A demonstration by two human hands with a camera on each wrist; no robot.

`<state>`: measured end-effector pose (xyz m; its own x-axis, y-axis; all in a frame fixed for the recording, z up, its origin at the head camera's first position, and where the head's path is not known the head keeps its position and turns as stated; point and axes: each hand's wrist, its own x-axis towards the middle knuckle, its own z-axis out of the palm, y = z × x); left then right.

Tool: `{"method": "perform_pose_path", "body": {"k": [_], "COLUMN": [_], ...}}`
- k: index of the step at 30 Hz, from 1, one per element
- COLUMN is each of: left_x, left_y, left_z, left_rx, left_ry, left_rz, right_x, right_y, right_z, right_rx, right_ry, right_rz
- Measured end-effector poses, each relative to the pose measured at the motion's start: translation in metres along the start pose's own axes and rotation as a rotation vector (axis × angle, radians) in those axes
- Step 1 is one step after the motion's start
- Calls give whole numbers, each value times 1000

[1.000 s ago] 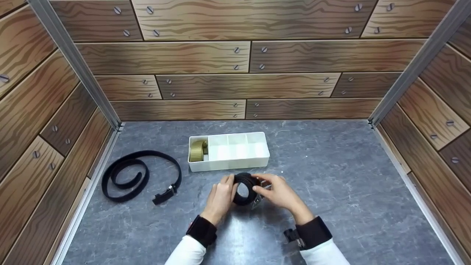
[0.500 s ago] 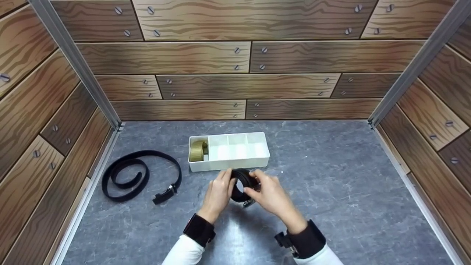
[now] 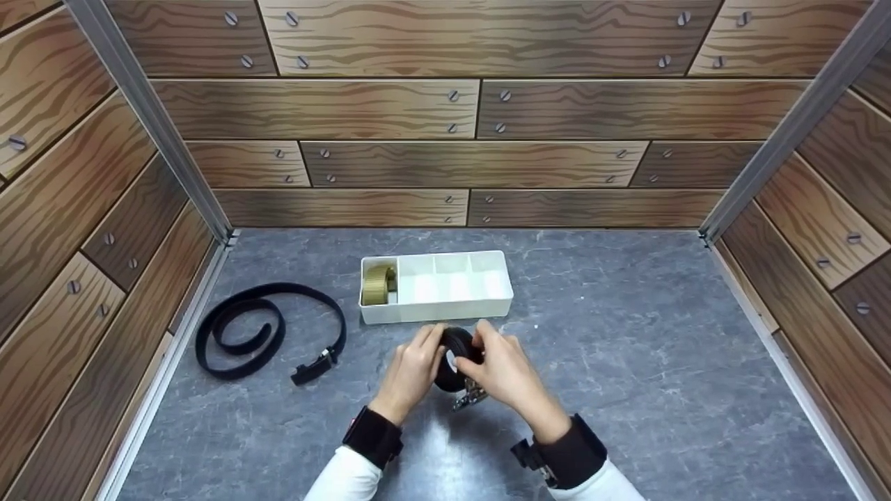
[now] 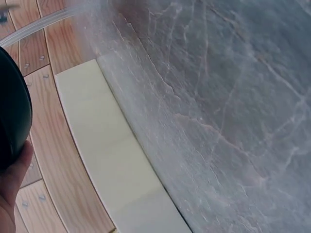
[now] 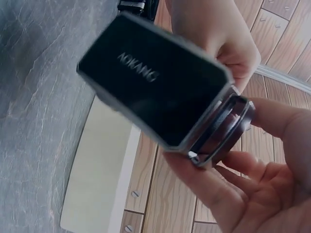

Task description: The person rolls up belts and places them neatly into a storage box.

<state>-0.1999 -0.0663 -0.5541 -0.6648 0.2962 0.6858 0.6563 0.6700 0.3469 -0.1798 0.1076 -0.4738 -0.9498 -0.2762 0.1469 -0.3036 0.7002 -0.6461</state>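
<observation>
Both hands hold a black belt [image 3: 457, 339] wound into a tight coil, just in front of the white divided box. My left hand [image 3: 412, 369] grips the coil's left side. My right hand [image 3: 507, 365] pinches its right side, thumb toward the opening. Below the coil, the metal buckle [image 3: 470, 395] juts out. In the right wrist view, this buckle [image 5: 155, 82] shows a dark rectangular plate with pale lettering, beside the right fingers [image 5: 209, 179]. The left wrist view catches only part of the left hand [image 4: 14, 179] against the dark coil [image 4: 12, 111].
A white box [image 3: 452, 311] with compartments stands behind the hands. Its left compartment holds a rolled olive belt [image 3: 378, 284]. Another black belt [image 3: 240, 369] lies loosely curled on the grey marbled surface [image 3: 661, 348] at left. Wood-patterned walls enclose the back and sides.
The coil has tilted and shifted slightly left in the hands. My right hand has moved left, its thumb now over the coil's opening. The buckle has swung lower beneath the coil.
</observation>
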Motion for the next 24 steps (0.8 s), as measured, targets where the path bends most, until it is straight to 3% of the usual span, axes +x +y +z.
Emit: {"method": "perform_pose_path", "body": {"k": [7,11,18,24], "left_x": [-4,-7,-9,-14], "left_y": [-4,-7,-11,-13], "left_z": [0,2,1,2], "left_rx": [6,-6,-100,-115], "left_ry": [-10,-47,-211,-340], "left_rz": [-4,-28,-151,-216], "right_x": [3,6,6,3], "right_y": [3,7,16,25], "right_z": [10,14,24,32], "right_rx": [-12,2,71,6], "right_ry": [-20,-57,-106,-101], "right_rz": [-38,-26,36,38]}}
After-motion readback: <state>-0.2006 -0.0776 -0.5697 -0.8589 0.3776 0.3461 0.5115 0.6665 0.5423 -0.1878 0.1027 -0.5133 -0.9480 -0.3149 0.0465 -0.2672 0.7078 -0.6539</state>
